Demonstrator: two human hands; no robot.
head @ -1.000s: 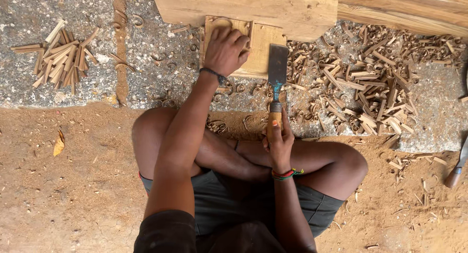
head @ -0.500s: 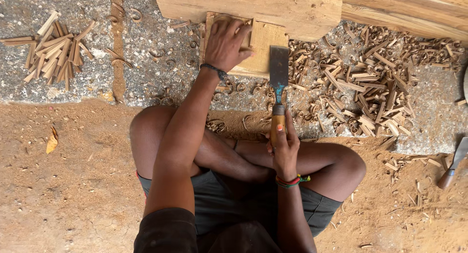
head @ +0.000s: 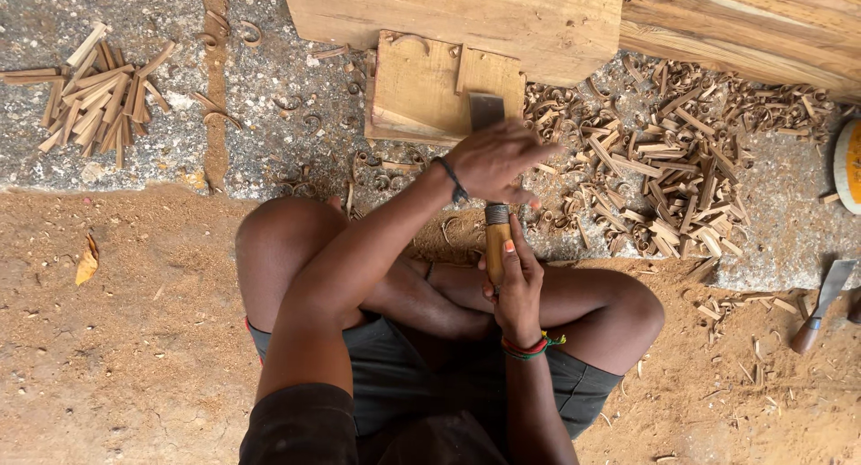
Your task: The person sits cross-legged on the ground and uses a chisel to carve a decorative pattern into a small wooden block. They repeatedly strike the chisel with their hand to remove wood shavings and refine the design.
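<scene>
Chisel point(head: 491, 173) on the small wooden block point(head: 429, 93), carving judged part done.
Block lies at the stone slab's point(head: 296, 133) near edge, under one large plank point(head: 466, 17); curved cuts show on its face, the rest uncut. My right hand point(head: 516, 290) is clamped on the chisel handle; my left hand point(head: 495, 163) closes over the blade. Count: one chisel in hand, a second tool point(head: 821, 304) on the sand, two heaps of offcuts point(head: 94, 97), shavings point(head: 682, 169) uncounted.

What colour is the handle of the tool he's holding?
The chisel handle is yellowish-orange wood with a grey metal ring on top, gripped by the right hand. Head view shows it.
</scene>
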